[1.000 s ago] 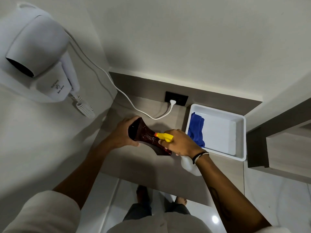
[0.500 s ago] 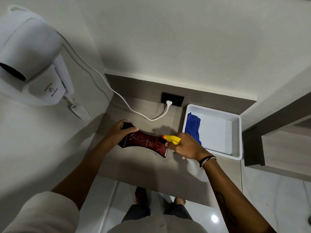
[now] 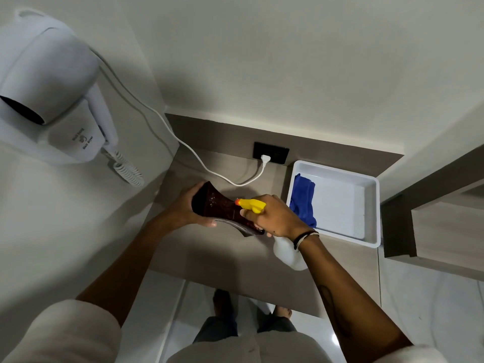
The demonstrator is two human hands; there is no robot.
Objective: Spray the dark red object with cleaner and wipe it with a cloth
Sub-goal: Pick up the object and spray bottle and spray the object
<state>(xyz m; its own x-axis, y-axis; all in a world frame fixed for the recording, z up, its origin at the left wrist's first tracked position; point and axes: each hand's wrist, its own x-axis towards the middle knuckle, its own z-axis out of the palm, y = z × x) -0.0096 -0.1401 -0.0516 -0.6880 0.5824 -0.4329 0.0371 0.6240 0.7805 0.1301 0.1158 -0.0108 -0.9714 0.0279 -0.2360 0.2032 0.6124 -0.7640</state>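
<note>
The dark red object (image 3: pixel 217 206) is a glossy speckled curved piece, tilted up on its edge above the grey-brown counter (image 3: pixel 230 258). My left hand (image 3: pixel 190 208) grips its left end. My right hand (image 3: pixel 275 216) holds a white spray bottle (image 3: pixel 286 252) with a yellow nozzle (image 3: pixel 251 204); the nozzle tip sits right at the object's upper face. A blue cloth (image 3: pixel 303 200) lies bunched at the left side of a white tray (image 3: pixel 366 213), just right of my right hand.
A white wall-mounted hair dryer (image 3: pixel 49 90) hangs at the upper left, with its cable (image 3: pixel 183 145) running across the counter to a black socket (image 3: pixel 271 152). A wooden shelf unit (image 3: pixel 440 226) stands at the right. My feet show on the tiled floor below.
The dark red object lay flat on the counter half a second ago; my left hand has tilted it up on edge again, and the spray nozzle has come close over it.
</note>
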